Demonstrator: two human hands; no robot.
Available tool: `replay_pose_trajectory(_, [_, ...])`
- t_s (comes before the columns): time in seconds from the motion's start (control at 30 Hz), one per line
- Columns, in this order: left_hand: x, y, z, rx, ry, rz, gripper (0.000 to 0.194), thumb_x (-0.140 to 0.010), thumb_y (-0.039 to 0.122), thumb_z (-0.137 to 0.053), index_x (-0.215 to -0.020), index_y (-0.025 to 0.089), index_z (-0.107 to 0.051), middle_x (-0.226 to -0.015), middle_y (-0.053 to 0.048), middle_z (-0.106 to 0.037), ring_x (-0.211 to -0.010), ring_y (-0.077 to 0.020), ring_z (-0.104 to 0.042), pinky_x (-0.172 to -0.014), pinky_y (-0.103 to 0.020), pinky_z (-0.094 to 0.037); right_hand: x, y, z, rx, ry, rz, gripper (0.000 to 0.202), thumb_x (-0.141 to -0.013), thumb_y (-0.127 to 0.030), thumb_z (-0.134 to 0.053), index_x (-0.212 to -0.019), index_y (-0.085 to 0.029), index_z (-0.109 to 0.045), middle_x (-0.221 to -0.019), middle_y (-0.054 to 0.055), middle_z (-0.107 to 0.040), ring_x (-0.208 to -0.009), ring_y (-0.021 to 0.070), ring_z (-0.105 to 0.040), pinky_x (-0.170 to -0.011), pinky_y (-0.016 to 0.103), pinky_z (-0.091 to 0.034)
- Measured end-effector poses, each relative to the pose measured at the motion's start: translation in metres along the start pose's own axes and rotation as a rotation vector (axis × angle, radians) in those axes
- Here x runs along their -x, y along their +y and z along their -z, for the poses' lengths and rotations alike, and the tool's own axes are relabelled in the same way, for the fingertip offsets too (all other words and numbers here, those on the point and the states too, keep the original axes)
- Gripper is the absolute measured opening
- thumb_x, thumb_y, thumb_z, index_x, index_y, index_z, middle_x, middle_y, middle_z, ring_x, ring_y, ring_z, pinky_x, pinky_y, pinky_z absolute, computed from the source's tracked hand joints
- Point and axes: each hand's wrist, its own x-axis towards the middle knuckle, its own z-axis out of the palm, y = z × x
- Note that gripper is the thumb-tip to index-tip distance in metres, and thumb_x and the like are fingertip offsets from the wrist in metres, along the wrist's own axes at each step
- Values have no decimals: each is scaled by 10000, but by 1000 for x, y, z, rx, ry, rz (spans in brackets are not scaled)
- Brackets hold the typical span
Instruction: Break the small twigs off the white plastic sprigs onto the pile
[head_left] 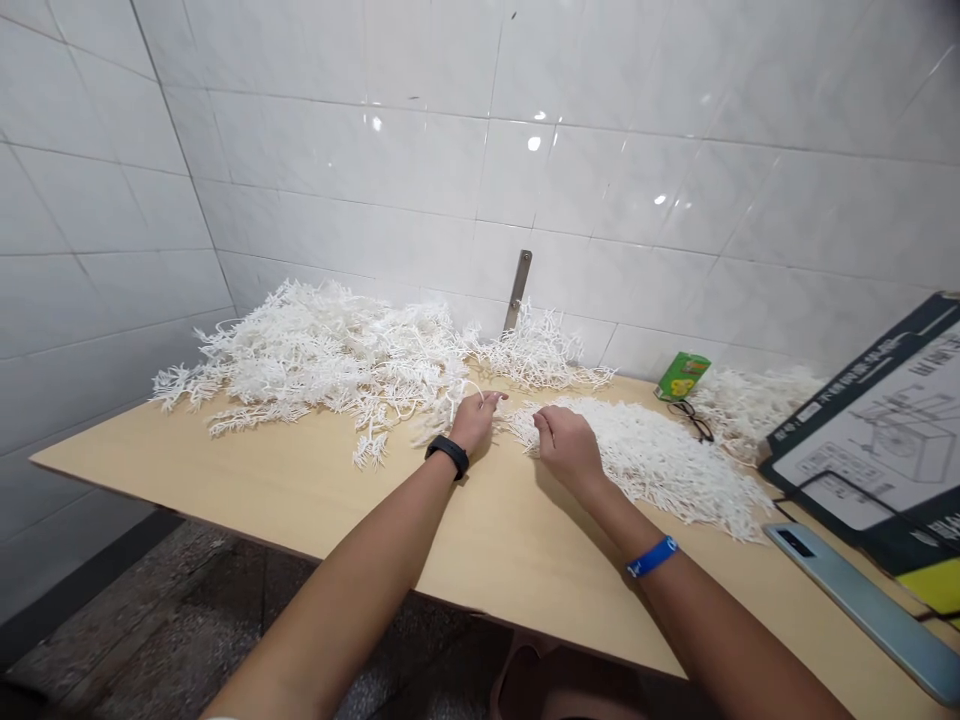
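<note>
My left hand (pixel 474 422), with a black band on its wrist, is closed in a pinch on a thin white branched piece near the middle of the table. Just to its right, my right hand (pixel 568 440) is curled closed at the left edge of a flat white pile (pixel 667 460); what its fingers hold is too small to make out. A large tangled heap of white branched pieces (pixel 322 350) spreads to the left of my hands. Behind them, against the wall, lies a smaller white heap (pixel 536 350).
A green box (pixel 682 376) and black glasses (pixel 694 420) sit at the back right beside more white pieces (pixel 757 395). A dark printed carton (pixel 885 430) leans at the right, with a light blue phone (pixel 862 605) before it. A metal bracket (pixel 518 288) stands against the tiled wall.
</note>
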Motion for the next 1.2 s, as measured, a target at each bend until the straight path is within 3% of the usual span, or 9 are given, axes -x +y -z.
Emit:
replay_pose_trajectory(0.13, [10,8,-7,23,-57,-59,384,-909,359,-464,-1054,134,-739,-1050,-94,-733,-988,-220,-633,-922,-339,-465,-3,18,-7,38,-45,-146,327,-830,-56,-430,-1057,-162,-640,-1081,126,-692,-990,264,-592,-783,353,-377])
replay_pose_trajectory(0.23, [15,12,-12,61,-148,-108,369,-905,359,-483,-1033,132,-745,-1031,-98,-739,-997,-226,-641,-942,-342,-461,-3,17,-11,-165,-86,-240,200,-922,-257,-450,-939,-186,-636,-937,71,-704,-844,219,-616,-720,318,-403])
replay_pose_trajectory(0.3, [15,13,-14,81,-211,-130,366,-904,357,-486,-1014,126,-747,-1002,-101,-743,-982,-228,-650,-935,-341,-466,-3,11,-14,-282,-155,-259,298,-949,-397,-440,-797,-199,-602,-758,32,-669,-686,186,-580,-632,294,-382])
replay_pose_trajectory(0.43, [9,8,-13,58,-149,-111,328,-889,330,-496,-937,131,-752,-982,-92,-743,-963,-225,-651,-928,-332,-466,2,-6,-15,-310,-151,-118,414,-979,-368,-364,-605,-210,-446,-580,9,-533,-570,158,-468,-599,294,-335])
replay_pose_trajectory(0.6, [-3,-1,0,30,40,-30,362,-897,320,-442,-931,122,-743,-958,-98,-725,-941,-223,-621,-915,-342,-457,9,-19,-11,-311,-57,102,383,-980,-324,-346,-619,-217,-415,-599,13,-494,-601,163,-470,-638,297,-367])
replay_pose_trajectory(0.73, [2,3,3,40,-2,-40,374,-884,361,-470,-936,123,-754,-915,-88,-725,-894,-213,-613,-864,-335,-472,6,-11,-10,-327,-37,-71,355,-988,-357,-359,-724,-204,-540,-703,37,-593,-679,177,-535,-654,297,-387])
replay_pose_trajectory(0.9, [15,12,-8,134,-199,-90,417,-884,435,-498,-968,117,-754,-878,-98,-729,-863,-210,-631,-840,-326,-488,0,1,-14,-408,-114,-287,395,-935,-519,-465,-772,-189,-608,-680,21,-628,-624,166,-534,-579,272,-356])
replay_pose_trajectory(1.0, [17,13,-14,170,-266,-99,393,-877,425,-515,-936,118,-753,-848,-104,-734,-861,-218,-647,-830,-327,-501,0,0,-19,-409,-152,-270,474,-952,-538,-408,-672,-192,-572,-590,13,-590,-550,157,-501,-533,273,-311])
replay_pose_trajectory(1.2, [17,11,-19,57,-206,-108,357,-883,370,-472,-884,135,-741,-905,-89,-737,-893,-215,-657,-860,-319,-492,7,-7,-24,-160,-57,-22,478,-990,-349,-347,-558,-198,-488,-535,28,-554,-519,154,-447,-611,304,-312])
